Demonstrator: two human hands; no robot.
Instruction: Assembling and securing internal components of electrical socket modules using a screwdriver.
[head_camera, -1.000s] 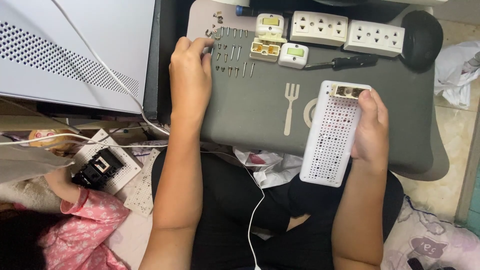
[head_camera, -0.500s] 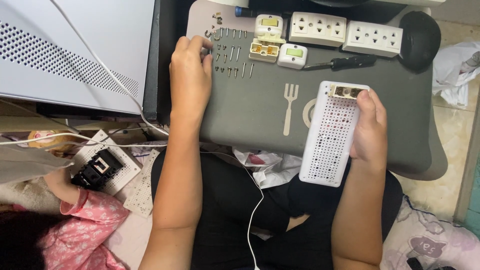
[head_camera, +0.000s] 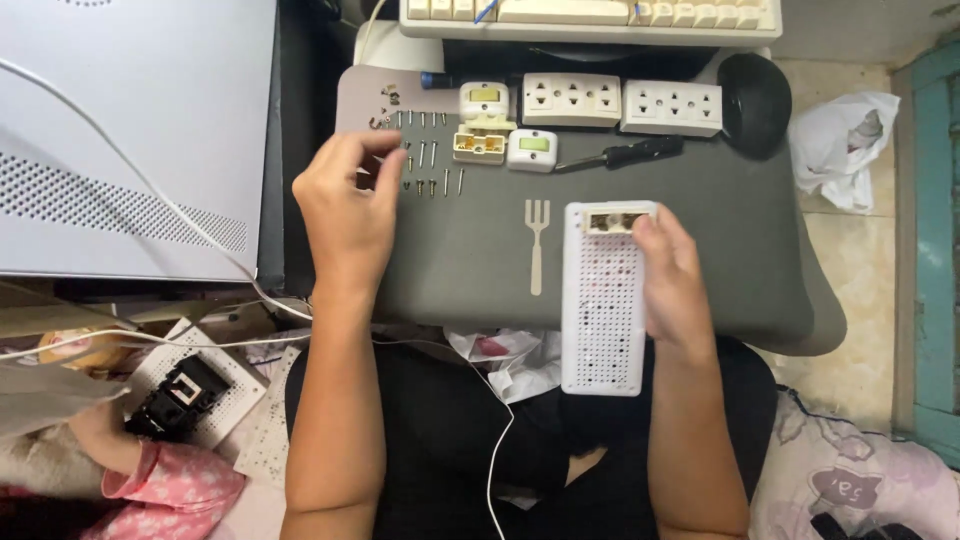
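Note:
My right hand (head_camera: 672, 280) grips a long white perforated plastic housing (head_camera: 601, 300) by its right edge, with its top end over the grey lap tray (head_camera: 720, 260). My left hand (head_camera: 345, 205) hovers at the tray's left side, thumb and fingertips pinched together beside several small screws (head_camera: 425, 155) laid in rows. Whether a screw is between the fingertips cannot be told. Behind the screws lie small cream switch parts (head_camera: 482, 145) and a white module (head_camera: 532, 150).
Two cream socket blocks (head_camera: 570, 100) (head_camera: 672, 107), a black screwdriver (head_camera: 625, 153) and a black mouse (head_camera: 754, 90) line the tray's far edge. A white appliance (head_camera: 130, 130) stands at the left. Another person's pink-sleeved hand (head_camera: 110, 440) holds a black part at bottom left.
My left hand has pulled back from the tray's far left corner toward me, fingers now pinched near the screws. The right hand and housing stay nearly as before.

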